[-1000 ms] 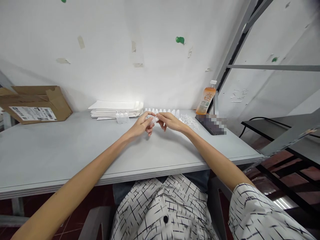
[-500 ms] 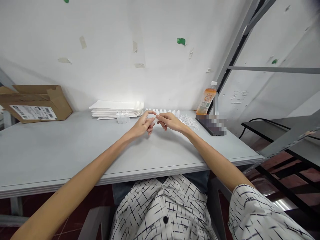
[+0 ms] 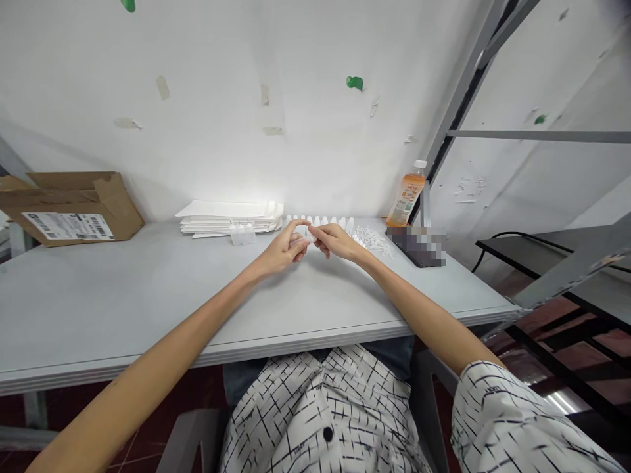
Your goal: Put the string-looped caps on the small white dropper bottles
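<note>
Small white piece (image 3: 310, 238), mid-frame, held between the hands above the table (image 3: 148, 295). Left hand (image 3: 282, 252) grips it, thumb beneath; right hand (image 3: 339, 240) has its fingertips pinched at the far end, though I can't tell on what. Just changed: left thumb has slid lower and toward the right hand, which I read as a re-grip, handling unfinished. Against the earlier frame, left lower fingers tuck in more; right hand barely differs. Beyond: row of white pieces (image 3: 335, 221) behind, loose white bits (image 3: 371, 241) right of centre, clear vials (image 3: 242, 234) left of centre.
</note>
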Demonstrator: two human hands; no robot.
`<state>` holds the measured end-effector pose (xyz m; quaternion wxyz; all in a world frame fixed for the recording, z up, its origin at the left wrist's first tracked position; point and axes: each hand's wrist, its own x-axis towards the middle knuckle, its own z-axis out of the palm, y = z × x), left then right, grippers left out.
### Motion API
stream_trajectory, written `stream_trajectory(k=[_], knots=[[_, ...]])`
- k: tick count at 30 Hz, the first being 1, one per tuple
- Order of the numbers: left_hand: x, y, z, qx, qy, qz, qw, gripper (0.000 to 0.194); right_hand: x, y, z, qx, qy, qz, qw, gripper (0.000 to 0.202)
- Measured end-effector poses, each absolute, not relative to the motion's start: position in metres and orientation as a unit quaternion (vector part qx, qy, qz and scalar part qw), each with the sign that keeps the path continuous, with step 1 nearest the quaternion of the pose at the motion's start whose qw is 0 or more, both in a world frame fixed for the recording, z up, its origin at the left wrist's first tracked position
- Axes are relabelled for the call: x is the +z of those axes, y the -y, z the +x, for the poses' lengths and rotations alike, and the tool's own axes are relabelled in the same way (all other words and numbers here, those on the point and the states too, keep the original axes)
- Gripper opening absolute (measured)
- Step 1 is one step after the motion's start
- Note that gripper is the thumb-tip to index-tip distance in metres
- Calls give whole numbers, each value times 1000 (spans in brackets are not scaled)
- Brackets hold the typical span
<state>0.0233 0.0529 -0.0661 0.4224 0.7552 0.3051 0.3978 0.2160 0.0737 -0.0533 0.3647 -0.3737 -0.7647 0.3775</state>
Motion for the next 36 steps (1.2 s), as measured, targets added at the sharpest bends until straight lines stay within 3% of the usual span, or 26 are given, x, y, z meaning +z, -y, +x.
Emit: stream_trajectory(k=[3,9,12,15,21,25,36], knots=[[-67,-55,22,382,-320,769,401,57,-53,-78,220,383,737,-381,406,58],[-72,-56,20,360,-343,783,374,75,-50,-80,223,369,710,-394,453,23],[-74,-58,19,368,-341,774,387,79,-47,-78,222,366,704,-381,474,17],[-75,-60,19,366,-354,771,382,73,-45,-76,221,368,702,-364,489,19],[-76,-65,18,353,-408,797,270,40,-44,-76,223,369,699,-341,508,25],[-73,-66,18,365,-426,806,189,39,-45,-76,223,359,705,-336,511,26],[-70,-65,19,403,-400,799,199,35,-48,-74,219,404,709,-322,479,32]])
